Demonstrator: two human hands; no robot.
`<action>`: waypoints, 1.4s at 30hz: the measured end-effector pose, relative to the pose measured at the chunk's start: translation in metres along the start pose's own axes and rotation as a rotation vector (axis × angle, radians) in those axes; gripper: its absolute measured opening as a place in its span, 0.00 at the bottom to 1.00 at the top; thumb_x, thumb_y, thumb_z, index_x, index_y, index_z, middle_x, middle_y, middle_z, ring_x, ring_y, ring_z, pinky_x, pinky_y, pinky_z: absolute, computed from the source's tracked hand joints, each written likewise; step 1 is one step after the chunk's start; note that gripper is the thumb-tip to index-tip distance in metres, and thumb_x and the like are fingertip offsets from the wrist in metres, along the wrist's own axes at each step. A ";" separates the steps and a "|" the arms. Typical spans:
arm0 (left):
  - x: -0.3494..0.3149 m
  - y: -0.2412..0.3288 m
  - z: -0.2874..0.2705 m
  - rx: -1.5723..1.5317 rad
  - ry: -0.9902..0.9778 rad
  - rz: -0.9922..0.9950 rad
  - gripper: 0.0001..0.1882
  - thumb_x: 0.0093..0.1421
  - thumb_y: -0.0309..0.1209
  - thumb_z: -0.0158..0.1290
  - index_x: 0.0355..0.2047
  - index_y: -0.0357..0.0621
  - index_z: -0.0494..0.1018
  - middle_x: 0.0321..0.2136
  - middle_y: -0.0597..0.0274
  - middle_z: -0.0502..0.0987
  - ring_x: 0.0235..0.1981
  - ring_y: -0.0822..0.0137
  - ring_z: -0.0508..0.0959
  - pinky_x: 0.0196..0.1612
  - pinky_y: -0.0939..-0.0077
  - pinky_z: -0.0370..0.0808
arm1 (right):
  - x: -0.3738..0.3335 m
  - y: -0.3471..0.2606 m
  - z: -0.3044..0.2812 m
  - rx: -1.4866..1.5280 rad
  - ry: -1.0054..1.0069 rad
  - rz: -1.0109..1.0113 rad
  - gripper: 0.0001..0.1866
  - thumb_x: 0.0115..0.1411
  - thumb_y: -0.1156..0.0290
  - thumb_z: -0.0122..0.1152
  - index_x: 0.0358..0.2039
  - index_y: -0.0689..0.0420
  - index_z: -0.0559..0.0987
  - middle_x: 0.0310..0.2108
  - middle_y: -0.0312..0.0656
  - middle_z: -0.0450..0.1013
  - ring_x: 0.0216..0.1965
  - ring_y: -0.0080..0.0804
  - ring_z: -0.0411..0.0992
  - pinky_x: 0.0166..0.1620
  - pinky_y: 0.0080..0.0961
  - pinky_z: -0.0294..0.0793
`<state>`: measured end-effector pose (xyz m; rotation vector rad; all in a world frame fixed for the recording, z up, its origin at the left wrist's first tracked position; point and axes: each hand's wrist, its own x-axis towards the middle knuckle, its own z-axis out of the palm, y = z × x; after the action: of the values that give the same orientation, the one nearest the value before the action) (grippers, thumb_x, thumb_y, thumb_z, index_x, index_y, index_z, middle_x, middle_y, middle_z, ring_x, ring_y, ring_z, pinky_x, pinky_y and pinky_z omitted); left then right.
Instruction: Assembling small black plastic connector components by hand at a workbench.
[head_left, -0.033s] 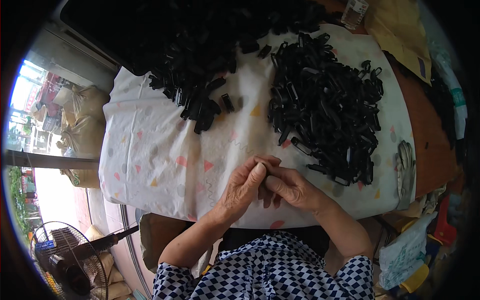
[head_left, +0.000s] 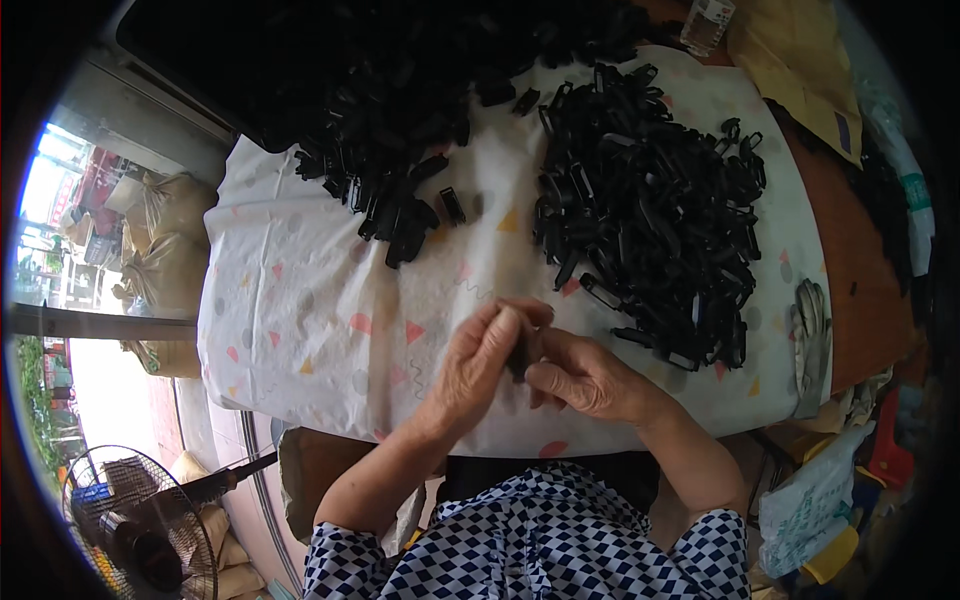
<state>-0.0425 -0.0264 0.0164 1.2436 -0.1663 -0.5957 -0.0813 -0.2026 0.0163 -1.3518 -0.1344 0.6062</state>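
Over the near middle of the table, my left hand point(head_left: 478, 358) is closed with thumb and fingers around a small black plastic part point(head_left: 519, 358). Only a dark strip of that part shows between the hands; the rest is hidden by fingers. My right hand point(head_left: 592, 380) is closed too, its thumb and curled fingers pinching at the part's lower right side. Ahead and to the right lies a big heap of black plastic parts point(head_left: 650, 215), some of them narrow frames. One loose black part point(head_left: 453, 206) rests apart on the patterned white tablecloth point(head_left: 300, 330).
Another dark heap point(head_left: 400, 215) spills from the far left, beside a large black container point(head_left: 200, 70). A grey-white glove point(head_left: 808, 335) lies at the right edge. A clear bottle point(head_left: 706, 25) stands at the back. A fan point(head_left: 140, 525) is low on the left.
My hands have drawn slightly apart and turned, so the dark part between them now shows. My left hand has shifted a little up. The heaps are unchanged.
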 end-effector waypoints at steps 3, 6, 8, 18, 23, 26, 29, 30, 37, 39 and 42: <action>0.043 0.033 -0.031 0.560 0.289 0.245 0.09 0.66 0.30 0.46 0.37 0.36 0.70 0.32 0.56 0.77 0.34 0.70 0.78 0.37 0.75 0.73 | -0.002 -0.014 -0.016 -1.168 0.442 -0.411 0.26 0.49 0.59 0.72 0.39 0.61 0.68 0.32 0.42 0.71 0.30 0.29 0.74 0.30 0.24 0.76; 0.090 0.046 -0.081 1.318 0.411 0.349 0.11 0.60 0.34 0.53 0.34 0.37 0.69 0.30 0.47 0.77 0.32 0.47 0.78 0.35 0.59 0.74 | 0.009 -0.021 -0.033 -1.655 0.581 -0.342 0.15 0.41 0.70 0.72 0.26 0.57 0.73 0.27 0.38 0.65 0.27 0.29 0.68 0.24 0.21 0.72; 0.107 0.051 -0.073 1.525 0.364 0.272 0.14 0.59 0.37 0.54 0.34 0.37 0.70 0.31 0.48 0.77 0.33 0.47 0.79 0.36 0.58 0.74 | 0.014 -0.010 -0.043 -1.910 0.602 -0.335 0.10 0.37 0.79 0.67 0.18 0.56 0.73 0.26 0.36 0.63 0.28 0.26 0.66 0.24 0.19 0.68; 0.104 0.052 -0.057 1.752 0.219 0.179 0.17 0.54 0.38 0.58 0.37 0.38 0.70 0.34 0.50 0.79 0.37 0.50 0.79 0.37 0.59 0.74 | 0.011 -0.018 -0.045 -1.556 0.540 -0.545 0.08 0.45 0.80 0.65 0.26 0.60 0.75 0.27 0.38 0.67 0.27 0.26 0.70 0.28 0.22 0.75; 0.057 0.027 -0.056 0.864 0.211 0.261 0.19 0.52 0.27 0.61 0.45 0.38 0.72 0.27 0.61 0.78 0.26 0.73 0.76 0.31 0.78 0.73 | -0.008 -0.035 -0.031 -0.102 0.444 -0.285 0.12 0.60 0.74 0.60 0.43 0.60 0.71 0.29 0.35 0.70 0.25 0.19 0.72 0.27 0.13 0.72; 0.027 0.003 -0.044 0.655 0.194 0.129 0.14 0.53 0.26 0.61 0.40 0.38 0.74 0.29 0.66 0.78 0.28 0.78 0.75 0.33 0.80 0.73 | -0.011 -0.020 -0.022 0.105 0.379 -0.312 0.15 0.60 0.75 0.59 0.47 0.59 0.69 0.30 0.33 0.69 0.26 0.19 0.74 0.27 0.13 0.72; -0.005 -0.020 -0.030 0.610 0.232 0.285 0.14 0.52 0.24 0.61 0.40 0.42 0.74 0.28 0.68 0.77 0.26 0.78 0.73 0.32 0.81 0.72 | -0.009 0.001 -0.007 0.254 0.338 -0.314 0.11 0.60 0.77 0.57 0.44 0.58 0.71 0.33 0.34 0.70 0.32 0.23 0.77 0.31 0.14 0.75; -0.012 -0.021 -0.024 0.603 0.234 0.285 0.14 0.52 0.24 0.61 0.40 0.42 0.74 0.28 0.68 0.77 0.26 0.78 0.73 0.32 0.81 0.72 | -0.008 0.011 -0.004 0.281 0.340 -0.362 0.10 0.60 0.78 0.57 0.43 0.57 0.71 0.37 0.36 0.71 0.34 0.24 0.77 0.33 0.15 0.76; -0.042 -0.015 -0.008 0.742 0.205 0.328 0.16 0.50 0.24 0.62 0.40 0.41 0.74 0.28 0.63 0.78 0.23 0.75 0.72 0.28 0.79 0.71 | -0.019 0.024 0.016 0.298 0.377 -0.368 0.07 0.59 0.78 0.61 0.36 0.56 0.73 0.42 0.38 0.72 0.40 0.24 0.75 0.42 0.19 0.78; -0.047 -0.012 -0.004 0.787 0.195 0.352 0.16 0.49 0.24 0.63 0.40 0.40 0.74 0.28 0.62 0.78 0.22 0.73 0.72 0.28 0.78 0.71 | -0.021 0.025 0.019 0.249 0.393 -0.381 0.06 0.58 0.77 0.61 0.35 0.56 0.73 0.42 0.38 0.72 0.39 0.23 0.75 0.42 0.19 0.78; -0.051 -0.005 0.003 0.809 0.193 0.361 0.16 0.48 0.22 0.63 0.39 0.40 0.75 0.25 0.66 0.75 0.24 0.76 0.71 0.29 0.81 0.69 | -0.024 0.023 0.024 0.279 0.426 -0.399 0.06 0.58 0.76 0.62 0.33 0.56 0.74 0.42 0.37 0.72 0.38 0.21 0.74 0.41 0.17 0.78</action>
<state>-0.0886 -0.0033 0.0223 1.9824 -0.4895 -0.0698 -0.1193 -0.1911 0.0059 -1.1132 0.0283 -0.0066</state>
